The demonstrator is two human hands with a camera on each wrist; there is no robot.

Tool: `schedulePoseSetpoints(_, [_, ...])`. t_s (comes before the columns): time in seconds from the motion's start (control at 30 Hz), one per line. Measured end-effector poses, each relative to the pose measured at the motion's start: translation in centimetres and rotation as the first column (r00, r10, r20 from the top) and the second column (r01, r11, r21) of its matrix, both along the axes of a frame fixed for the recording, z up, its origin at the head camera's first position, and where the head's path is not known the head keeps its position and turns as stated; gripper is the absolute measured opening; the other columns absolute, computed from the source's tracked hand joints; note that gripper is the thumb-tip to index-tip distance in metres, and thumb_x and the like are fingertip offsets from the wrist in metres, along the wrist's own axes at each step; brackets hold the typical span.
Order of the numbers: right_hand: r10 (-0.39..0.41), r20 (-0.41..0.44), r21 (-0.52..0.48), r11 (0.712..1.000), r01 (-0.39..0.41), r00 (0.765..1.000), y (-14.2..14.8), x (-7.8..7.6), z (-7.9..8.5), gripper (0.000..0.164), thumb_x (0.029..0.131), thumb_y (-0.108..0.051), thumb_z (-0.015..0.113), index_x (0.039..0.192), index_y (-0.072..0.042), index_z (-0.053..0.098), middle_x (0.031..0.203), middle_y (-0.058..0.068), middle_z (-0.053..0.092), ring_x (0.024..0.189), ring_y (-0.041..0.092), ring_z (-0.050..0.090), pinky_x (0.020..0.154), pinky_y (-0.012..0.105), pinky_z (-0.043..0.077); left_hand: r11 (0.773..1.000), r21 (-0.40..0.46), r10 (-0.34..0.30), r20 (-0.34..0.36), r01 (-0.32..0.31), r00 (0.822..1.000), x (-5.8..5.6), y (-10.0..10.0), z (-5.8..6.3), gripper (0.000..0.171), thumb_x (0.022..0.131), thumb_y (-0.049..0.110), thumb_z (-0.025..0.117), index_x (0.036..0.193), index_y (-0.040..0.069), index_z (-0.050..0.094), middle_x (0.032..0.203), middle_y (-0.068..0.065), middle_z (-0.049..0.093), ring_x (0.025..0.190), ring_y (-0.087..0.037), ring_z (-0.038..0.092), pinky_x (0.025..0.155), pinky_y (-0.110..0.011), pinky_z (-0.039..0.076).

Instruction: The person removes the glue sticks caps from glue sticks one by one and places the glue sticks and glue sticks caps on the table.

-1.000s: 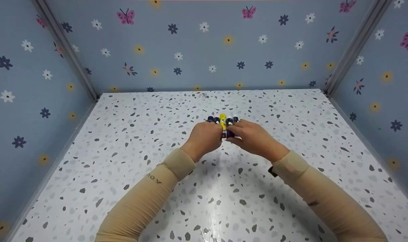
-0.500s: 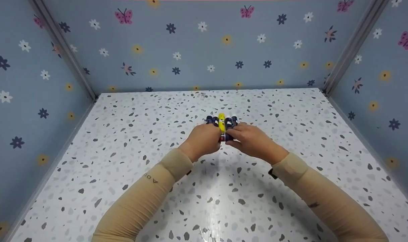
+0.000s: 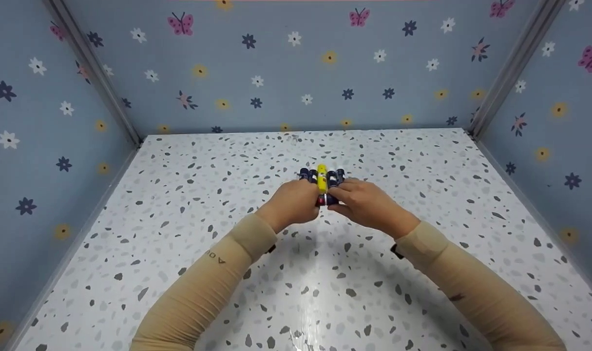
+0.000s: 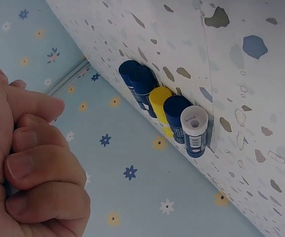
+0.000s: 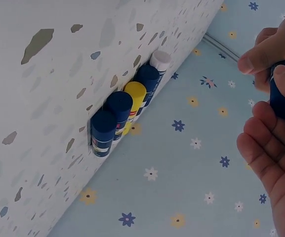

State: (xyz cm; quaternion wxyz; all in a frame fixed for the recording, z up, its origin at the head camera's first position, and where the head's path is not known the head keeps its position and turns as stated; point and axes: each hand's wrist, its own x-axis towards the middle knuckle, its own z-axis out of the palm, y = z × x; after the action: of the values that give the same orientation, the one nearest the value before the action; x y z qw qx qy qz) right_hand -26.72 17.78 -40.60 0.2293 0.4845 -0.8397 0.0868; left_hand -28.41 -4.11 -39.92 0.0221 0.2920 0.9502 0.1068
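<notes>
In the head view my left hand (image 3: 298, 201) and right hand (image 3: 364, 201) meet over the middle of the table, with a dark blue glue stick (image 3: 332, 200) between them. My left hand's curled fingers grip its left end, where a bit of red and white shows. The thumb and fingers of my right hand pinch the blue right end. In the right wrist view the blue tube (image 5: 283, 101) shows between both hands; in the left wrist view my curled fingers (image 4: 46, 163) hide nearly all of it. Just beyond lies a row of glue sticks, with a yellow one (image 3: 322, 178) in the middle.
Dark blue sticks (image 4: 142, 86) flank the yellow one, side by side on the speckled white table (image 3: 218, 165). One end stick shows a white end (image 4: 194, 118). Flower-patterned blue panels (image 3: 296, 63) stand behind and at both sides of the table.
Both hands have come slightly toward me with the glue stick, uncovering more of the row behind. Over the last half second they barely move; the red patch on the stick shows more.
</notes>
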Motion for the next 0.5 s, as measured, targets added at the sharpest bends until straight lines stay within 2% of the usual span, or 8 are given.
schedulePoseSetpoints(0.3, [0.014,-0.056,-0.015,1.0,-0.015,0.998,0.11,-0.12,-0.08,0.028,0.095,-0.016,0.086,0.116,-0.001,0.074,0.098,0.011,0.079,0.084,0.027,0.071,0.074,0.04,0.062,1.0,0.007,0.015,0.065,-0.015,0.998,0.07,-0.26,0.48,0.009,0.095,0.01,0.071,0.088,0.009,0.066,0.086,-0.009,0.067,0.076,-0.025,0.058,0.076,-0.046,0.055])
schedulePoseSetpoints(0.5, [0.022,-0.056,-0.032,0.999,-0.024,0.998,0.32,-0.18,-0.14,0.028,0.095,-0.017,0.086,0.116,-0.002,0.075,0.099,0.011,0.079,0.084,0.026,0.071,0.074,0.04,0.063,1.0,0.026,0.002,0.056,-0.003,0.998,0.05,-0.33,0.38,0.012,0.094,0.009,0.071,0.085,0.01,0.063,0.083,-0.008,0.063,0.074,-0.025,0.057,0.074,-0.045,0.054])
